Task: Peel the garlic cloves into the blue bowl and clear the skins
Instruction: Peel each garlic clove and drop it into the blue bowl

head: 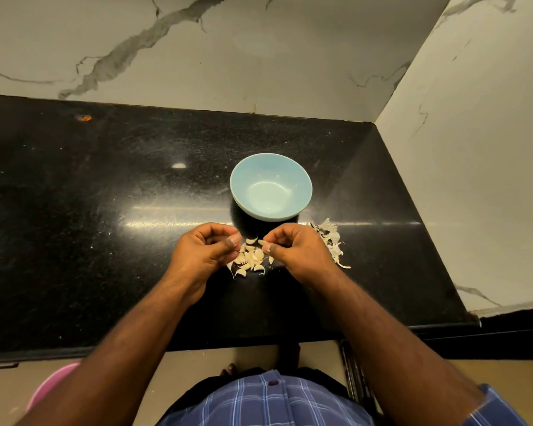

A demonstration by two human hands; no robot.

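Note:
A light blue bowl (270, 187) stands on the black counter with nothing visible inside it. Just in front of it lies a small heap of garlic cloves (250, 262). My left hand (206, 250) hovers over the heap's left side with its fingers curled; I cannot make out anything between them. My right hand (296, 249) is over the heap's right side, and its thumb and fingertips pinch a garlic clove (261, 242). A loose pile of papery garlic skins (331, 241) lies to the right of my right hand.
The black counter (105, 210) ends at marble walls behind and on the right. Its front edge is close to my body. An orange speck (85, 118) sits at the far left. A pink tub (53, 388) stands on the floor at lower left.

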